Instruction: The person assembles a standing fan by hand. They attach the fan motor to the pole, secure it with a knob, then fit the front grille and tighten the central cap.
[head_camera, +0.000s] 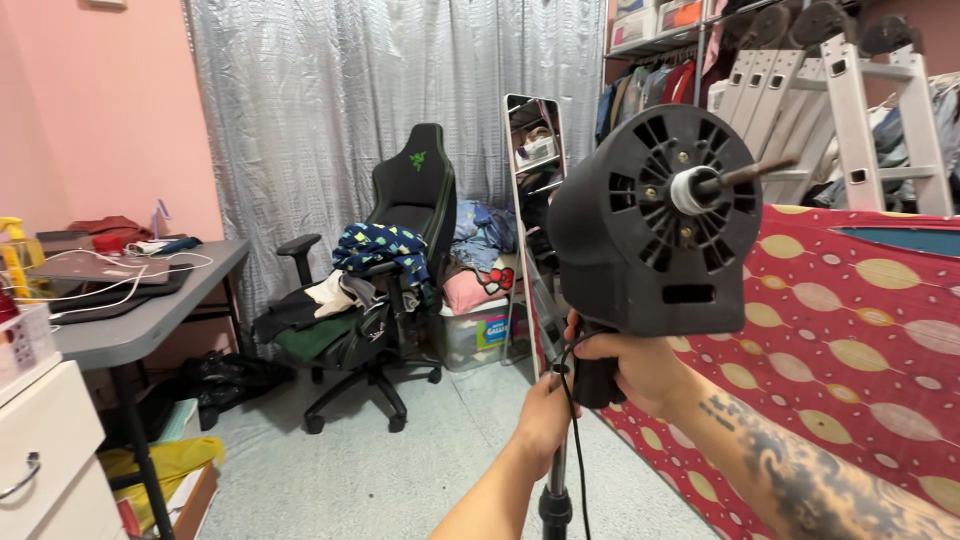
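A black fan motor housing (655, 220) with round vent slots and a bare metal shaft sticking out to the right is held up in front of me. My right hand (628, 365) grips its black neck from below. My left hand (545, 410) is closed around the thin metal stand pole (556, 490) just beneath it. A black cord hangs down beside the pole.
A red cloth with cream ovals (850, 350) covers a bed on the right. A black office chair piled with clothes (385, 280) stands ahead, a tall mirror (530, 180) beside it. A grey desk (130, 320) is at left, a ladder (850, 110) at back right.
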